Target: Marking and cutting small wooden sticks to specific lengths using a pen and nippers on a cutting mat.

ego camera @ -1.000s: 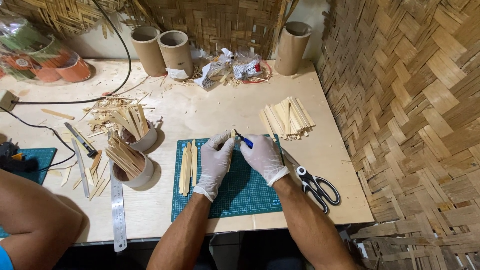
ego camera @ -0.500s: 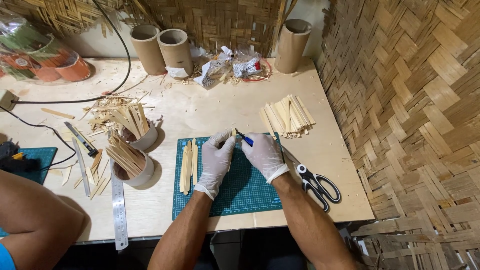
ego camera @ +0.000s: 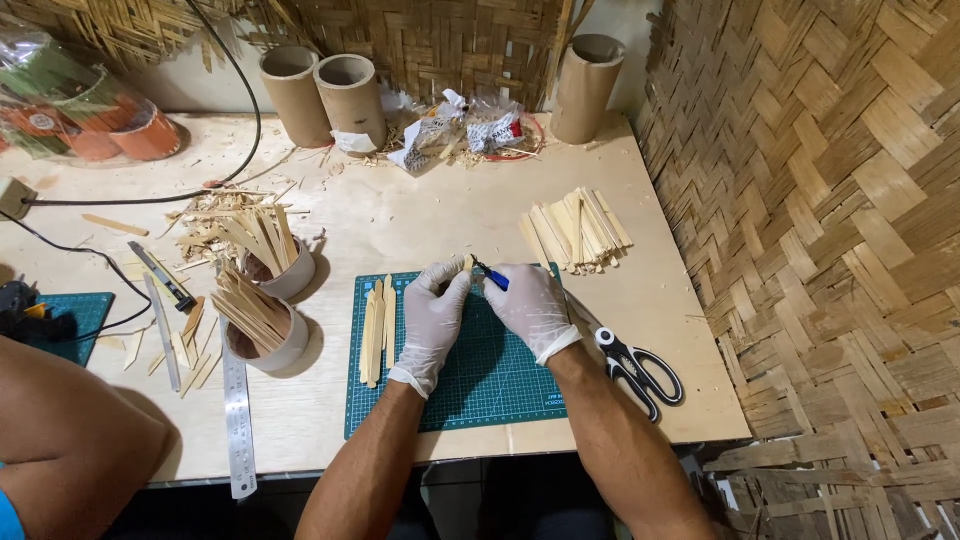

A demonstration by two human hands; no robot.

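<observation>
Left hand [ego camera: 432, 322] and right hand [ego camera: 531, 309]: thin white disposable gloves, cuffs wrinkled and ending at the wrists. Forearms bare, no sleeves.

Woven bamboo-strip wall panel [ego camera: 830, 230] fills the right side — herringbone pattern, tan and brown, running down past the table's right edge. A second woven mat [ego camera: 440, 40] leans along the back, with a plain pale wall [ego camera: 200, 85] showing behind it at back left. Loose bundle of split strips [ego camera: 110, 25] stacked in the back-left corner. Furniture: one light plywood worktable [ego camera: 390, 225], surface scuffed and dusted with shavings, front edge near the bottom of view. Dark floor [ego camera: 730, 475] below the front-right corner — more woven matting lying there. Light is even, indoor, soft shadows.
</observation>
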